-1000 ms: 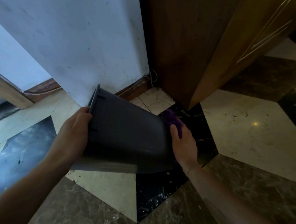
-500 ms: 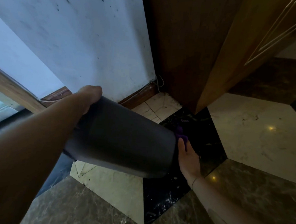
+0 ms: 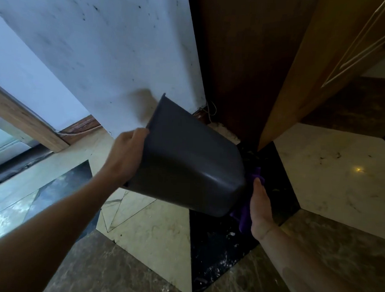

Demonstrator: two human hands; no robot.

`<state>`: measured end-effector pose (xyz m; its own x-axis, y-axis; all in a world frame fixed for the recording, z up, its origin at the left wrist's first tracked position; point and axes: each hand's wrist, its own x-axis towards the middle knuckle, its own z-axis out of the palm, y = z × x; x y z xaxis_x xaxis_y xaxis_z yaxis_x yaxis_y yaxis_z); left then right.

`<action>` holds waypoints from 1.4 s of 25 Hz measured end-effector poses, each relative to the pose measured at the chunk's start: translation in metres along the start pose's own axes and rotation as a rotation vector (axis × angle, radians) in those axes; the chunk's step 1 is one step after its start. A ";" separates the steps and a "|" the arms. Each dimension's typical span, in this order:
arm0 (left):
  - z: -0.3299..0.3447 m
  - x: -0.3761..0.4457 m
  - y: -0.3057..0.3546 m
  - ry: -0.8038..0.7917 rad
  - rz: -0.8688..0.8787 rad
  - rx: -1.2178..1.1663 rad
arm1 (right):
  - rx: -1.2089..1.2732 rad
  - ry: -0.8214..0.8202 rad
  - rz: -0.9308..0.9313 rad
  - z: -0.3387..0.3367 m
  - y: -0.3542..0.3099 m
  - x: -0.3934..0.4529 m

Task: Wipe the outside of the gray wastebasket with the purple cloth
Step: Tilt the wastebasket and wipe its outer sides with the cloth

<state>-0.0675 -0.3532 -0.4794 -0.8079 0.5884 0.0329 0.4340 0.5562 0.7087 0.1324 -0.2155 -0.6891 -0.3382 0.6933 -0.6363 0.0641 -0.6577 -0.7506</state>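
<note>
The gray wastebasket is held off the floor and tipped on its side, its open rim pointing up and left toward the wall, its base to the lower right. My left hand grips the rim edge at the left. My right hand presses the purple cloth flat against the base of the wastebasket; most of the cloth is hidden between palm and base, with folds showing above and below my fingers.
A stained white wall stands right behind the wastebasket, with a wooden skirting at its foot. A dark wooden panel and a lighter wooden door close the corner on the right. The floor is polished marble tiles.
The wastebasket has swung so its rim now points up toward the wall. My left hand shifted lower along the rim. My right hand slid down the base with the cloth.
</note>
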 end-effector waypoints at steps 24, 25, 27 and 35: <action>0.005 -0.011 -0.020 -0.319 0.030 0.080 | -0.638 0.050 -0.232 0.000 0.009 -0.018; 0.007 -0.012 -0.018 -0.329 0.066 0.092 | -0.614 0.066 -0.244 0.003 0.007 -0.020; 0.006 -0.014 -0.018 -0.364 0.132 0.151 | -0.522 0.092 -0.270 0.009 -0.005 -0.027; -0.008 0.004 -0.022 -0.448 0.459 0.541 | -0.356 -0.200 -0.329 0.060 -0.173 -0.011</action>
<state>-0.0838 -0.3678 -0.4893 -0.3194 0.9389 -0.1281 0.9048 0.3423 0.2534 0.0688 -0.1269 -0.5414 -0.5644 0.7536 -0.3368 0.2281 -0.2498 -0.9411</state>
